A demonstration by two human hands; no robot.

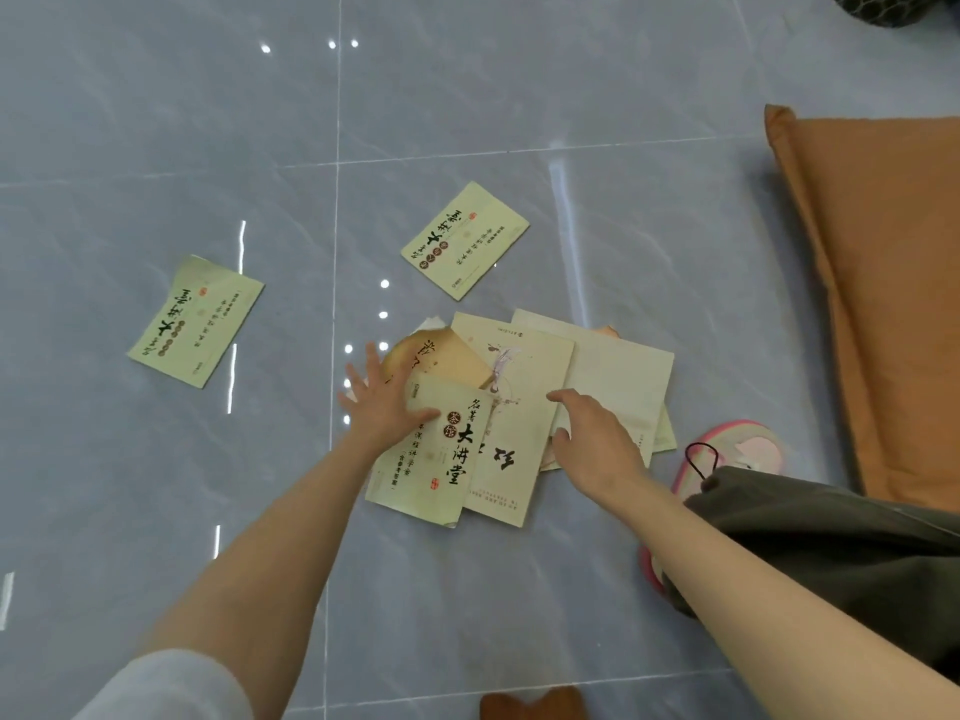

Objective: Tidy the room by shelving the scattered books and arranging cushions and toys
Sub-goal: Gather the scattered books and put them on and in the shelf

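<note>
1. The left hand (382, 402) is lying spread-fingered on a pile (519, 407) of overlapping books, its thumb pressing the front green cover (436, 470).
2. The right hand (592, 439) is resting on a pale book (618, 376) in the pile, fingers bent; grip unclear.
3. A far book (465, 240) is lying just beyond the pile and a left book (196, 320) well apart.
4. A cushion (883, 283) is lying at the right, with a slipper (737, 449) near the pile.

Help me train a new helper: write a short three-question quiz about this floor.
1. True or false: the orange cushion lies apart from the pile of books.
2. How many green books lie alone, away from the pile?
3. What does the left hand press? A the pile; B the cushion; C a book lying alone.
Key: 1 true. 2 two. 3 A.
</note>
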